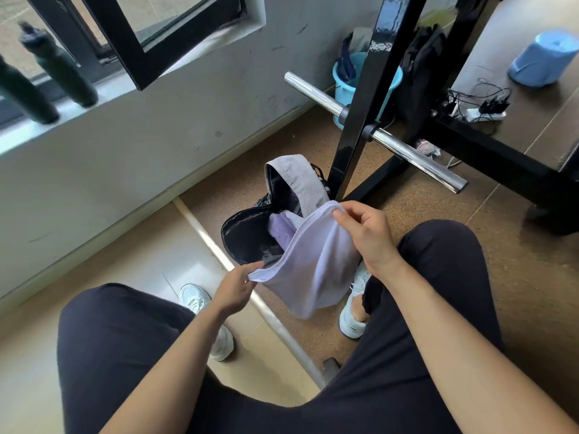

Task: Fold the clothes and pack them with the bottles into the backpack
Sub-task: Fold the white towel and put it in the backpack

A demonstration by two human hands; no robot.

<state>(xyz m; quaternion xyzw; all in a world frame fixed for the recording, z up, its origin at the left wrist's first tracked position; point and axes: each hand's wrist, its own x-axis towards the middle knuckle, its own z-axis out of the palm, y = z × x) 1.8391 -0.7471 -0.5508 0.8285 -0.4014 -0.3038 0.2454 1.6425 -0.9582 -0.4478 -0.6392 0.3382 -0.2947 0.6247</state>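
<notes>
Looking down from the head camera, we think we are folding. Our left hand (238, 285) and right hand (366, 233) each pinch a corner of the soft pale lilac cloth (316, 264). It hangs limp over the open black fabric backpack (241, 239) on the floor. Next the corners should meet.

From here the cloth (316, 261) covers the backpack's (247, 236) near rim and most of the purple garment (280, 230) inside. The bag's depths are too dark for me to read. The cloth also hides part of the right shoe (352, 321). The sill bottles (59, 67) are blurred, the leftmost cut off by the frame edge.
</notes>
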